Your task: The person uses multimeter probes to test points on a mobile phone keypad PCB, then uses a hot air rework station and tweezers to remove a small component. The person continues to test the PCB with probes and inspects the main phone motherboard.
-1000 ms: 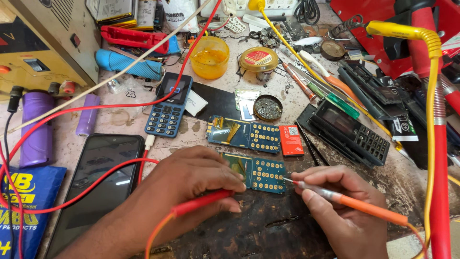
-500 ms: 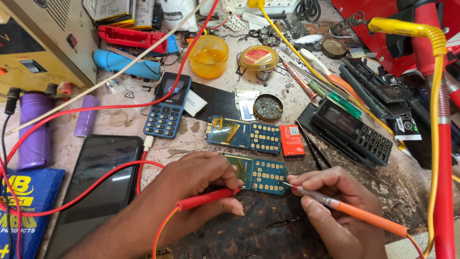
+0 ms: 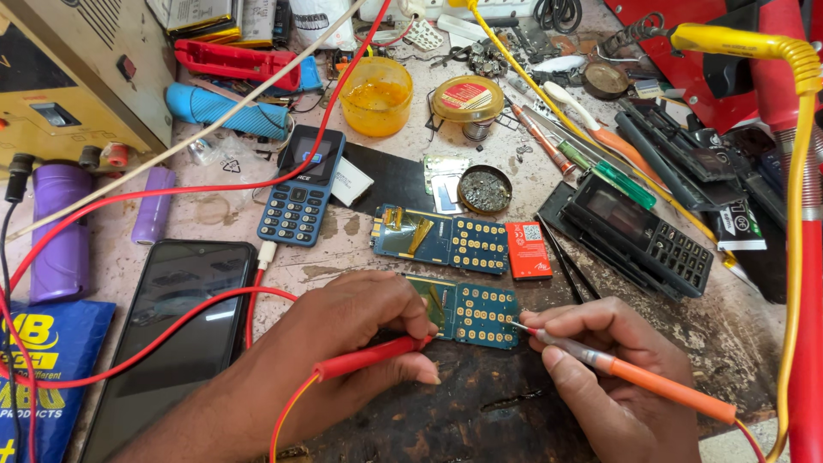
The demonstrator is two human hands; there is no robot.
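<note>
While the left hand [image 3: 343, 343] lies low in the centre of the frame, its fingers are closed around a red plastic test probe [image 3: 373, 357], whose tip end is hidden at the left edge of a small blue-green circuit board with gold keypad contacts [image 3: 476, 313]. At lower right, the right hand [image 3: 609, 377] is pinched shut on an orange-handled probe with a clear front section [image 3: 634, 373], and its thin metal tip touches the right edge of that same board. This board lies flat on the dark, scorched patch of the worn work table [image 3: 480, 411], just between the two hands.

Just above it lies a second, longer blue circuit board with a yellow ribbon strip [image 3: 441, 238], and beside that, to the right, a small red rectangular battery [image 3: 527, 250]. A blue keypad phone [image 3: 302, 186] rests upper left of centre, and a black smartphone with a dark screen [image 3: 176, 330] lies at lower left, crossed by a red wire [image 3: 184, 319]. An orange plastic cup [image 3: 375, 84] stands near the top, with a round yellow tin [image 3: 467, 99] to its right. A black disassembled keypad phone body [image 3: 639, 231] sits at right.
</note>
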